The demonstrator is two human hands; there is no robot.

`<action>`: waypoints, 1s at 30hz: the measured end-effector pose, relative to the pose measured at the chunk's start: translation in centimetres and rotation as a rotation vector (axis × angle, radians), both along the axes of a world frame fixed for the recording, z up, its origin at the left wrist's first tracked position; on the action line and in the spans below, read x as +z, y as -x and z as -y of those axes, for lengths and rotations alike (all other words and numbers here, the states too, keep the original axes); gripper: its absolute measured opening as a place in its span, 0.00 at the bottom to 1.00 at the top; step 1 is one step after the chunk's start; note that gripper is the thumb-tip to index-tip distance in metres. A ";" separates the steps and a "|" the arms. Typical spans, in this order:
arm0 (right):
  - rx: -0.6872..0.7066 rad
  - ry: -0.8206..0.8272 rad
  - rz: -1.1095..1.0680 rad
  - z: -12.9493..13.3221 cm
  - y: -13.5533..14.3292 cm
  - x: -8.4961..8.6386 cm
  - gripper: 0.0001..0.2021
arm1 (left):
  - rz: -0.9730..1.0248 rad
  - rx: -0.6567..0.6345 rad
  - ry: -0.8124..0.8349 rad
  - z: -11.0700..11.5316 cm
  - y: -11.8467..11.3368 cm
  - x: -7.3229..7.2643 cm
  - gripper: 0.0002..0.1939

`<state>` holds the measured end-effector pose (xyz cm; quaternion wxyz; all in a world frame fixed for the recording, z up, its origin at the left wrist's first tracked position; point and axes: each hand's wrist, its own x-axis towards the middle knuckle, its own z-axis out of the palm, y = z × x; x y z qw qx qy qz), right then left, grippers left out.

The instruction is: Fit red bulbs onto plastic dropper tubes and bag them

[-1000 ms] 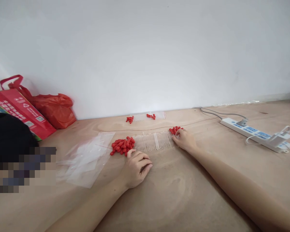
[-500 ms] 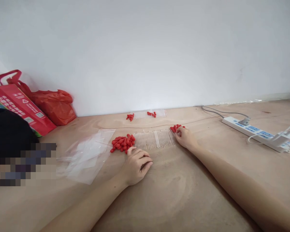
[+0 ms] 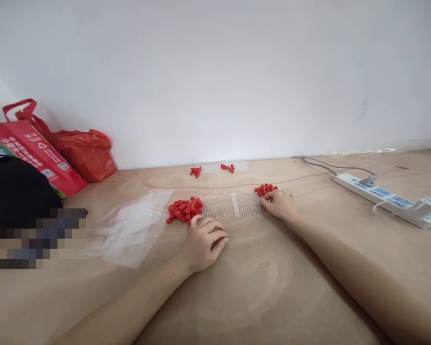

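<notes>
A row of thin clear tubes lies on the wooden table. At its left end is a heap of small red bulbs, and a smaller group of red bulbs sits at its right end. My left hand rests just below the left heap, fingers loosely curled and apart, holding nothing visible. Over the right end of the row, my right hand has thumb and fingertips pinched together beside the smaller group. Whatever is between those fingertips is too small to make out.
Clear plastic bags lie left of the heap. Farther back, another flat bag has a few red bulbs near it. A white power strip with cords is at right; red bags and a black item are at left.
The whole view has shifted slightly. My right hand has drawn back a little from the right group of bulbs, uncovering more of them. My left hand keeps its place and pose.
</notes>
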<state>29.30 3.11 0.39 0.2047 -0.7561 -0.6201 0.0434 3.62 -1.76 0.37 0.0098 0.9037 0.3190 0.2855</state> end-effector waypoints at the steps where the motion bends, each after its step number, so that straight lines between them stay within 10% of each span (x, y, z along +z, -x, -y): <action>1: -0.006 0.016 0.008 0.0 0.2 0.2 0.13 | 0.012 0.035 -0.023 0.0 0.0 0.1 0.07; 10: -0.051 0.182 0.042 -0.3 1.2 1.1 0.16 | 0.024 0.725 -0.046 -3.3 2.2 2.1 0.09; 21: -0.022 0.116 0.011 -0.2 1.4 0.9 0.16 | -0.053 0.842 0.204 -7.1 2.6 2.9 0.10; 30: 0.201 -0.313 -0.032 1.7 1.8 -0.4 0.09 | 0.053 0.877 0.201 -7.8 1.9 3.1 0.07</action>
